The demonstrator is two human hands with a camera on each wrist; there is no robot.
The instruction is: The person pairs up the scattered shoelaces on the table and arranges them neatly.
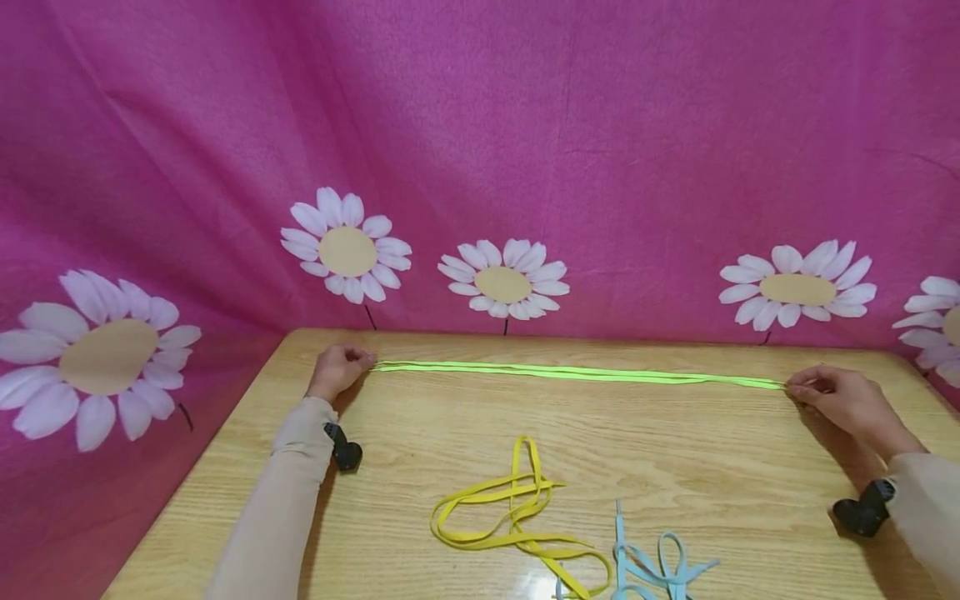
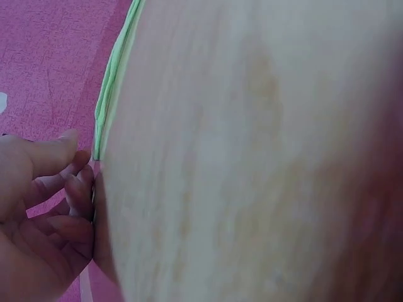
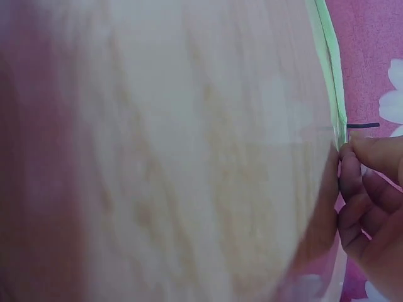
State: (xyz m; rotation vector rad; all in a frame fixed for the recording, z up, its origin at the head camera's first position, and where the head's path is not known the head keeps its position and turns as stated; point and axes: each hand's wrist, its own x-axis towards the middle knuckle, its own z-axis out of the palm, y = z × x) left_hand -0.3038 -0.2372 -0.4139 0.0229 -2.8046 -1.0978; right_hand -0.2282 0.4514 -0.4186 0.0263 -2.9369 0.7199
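A bright green flat shoelace [image 1: 570, 372], doubled into two strands side by side, stretches almost straight across the far part of the table. At its left end is my left hand [image 1: 341, 371], thumb and forefinger pinching the tip; the left wrist view shows the lace [image 2: 108, 88] ending at the fingertips, the exact contact partly hidden. My right hand [image 1: 843, 404] pinches the opposite end between thumb and forefinger, also seen in the right wrist view, where the lace [image 3: 337, 82] runs into the fingers. The other fingers of both hands are bent.
Nearer the front of the wooden table [image 1: 390, 517] lie a loosely looped yellow shoelace [image 1: 480, 492] and a light blue shoelace [image 1: 667, 575], partly cut off by the frame. Behind the table hangs a pink cloth [image 1: 600, 167] with large white flowers.
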